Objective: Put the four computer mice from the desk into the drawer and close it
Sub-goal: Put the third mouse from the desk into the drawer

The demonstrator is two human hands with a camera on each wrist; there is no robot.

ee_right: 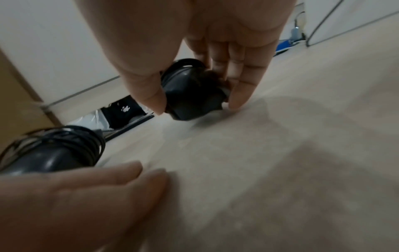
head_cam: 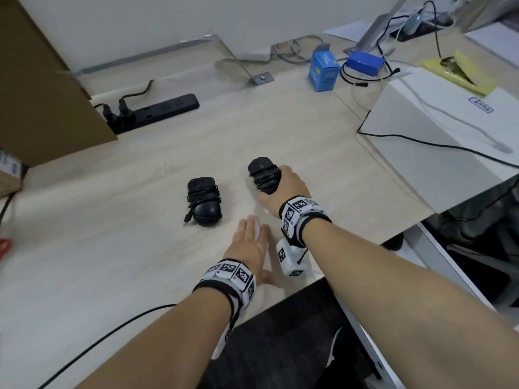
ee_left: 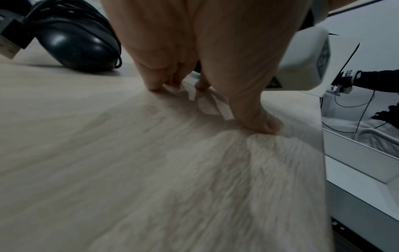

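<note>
Two black mice with their cords wound round them lie on the pale wooden desk. My right hand grips the right mouse between thumb and fingers; the right wrist view shows this mouse pinched just above the desk. The left mouse lies free, its USB plug hanging at its side; it shows at the top left of the left wrist view. My left hand rests flat on the desk with fingers straight, just right of that mouse. An open white drawer is below the desk's right edge.
A black power strip lies at the back left beside a brown cardboard box. Blue boxes and cables sit at the back. A white box stands at the right. A black cable crosses the near desk.
</note>
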